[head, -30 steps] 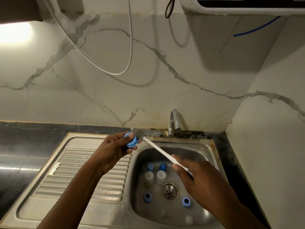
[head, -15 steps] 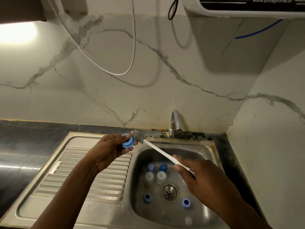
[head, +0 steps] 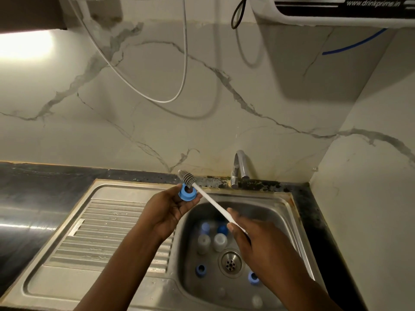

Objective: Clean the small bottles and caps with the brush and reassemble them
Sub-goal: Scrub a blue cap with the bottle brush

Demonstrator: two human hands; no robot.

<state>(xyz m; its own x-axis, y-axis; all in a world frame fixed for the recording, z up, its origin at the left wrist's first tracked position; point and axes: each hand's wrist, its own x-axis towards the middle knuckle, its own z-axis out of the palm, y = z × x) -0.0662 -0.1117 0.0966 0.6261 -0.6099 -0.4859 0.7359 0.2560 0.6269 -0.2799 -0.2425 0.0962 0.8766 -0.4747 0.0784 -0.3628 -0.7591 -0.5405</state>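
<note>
head view: left hand (head: 166, 213) pinches cap (head: 187, 194), right hand (head: 254, 242) grasps brush (head: 212, 203); judged best to twist bristles (head: 186, 177) inside cap, over sink (head: 258, 195).

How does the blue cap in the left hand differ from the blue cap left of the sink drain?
The held blue plastic cap is gripped by the left hand, tilted, with the bristles of the white-handled brush at its rim; the drain-side blue cap lies loose on the steel sink floor, opening upward. Both are blue, round and hollow.
</note>
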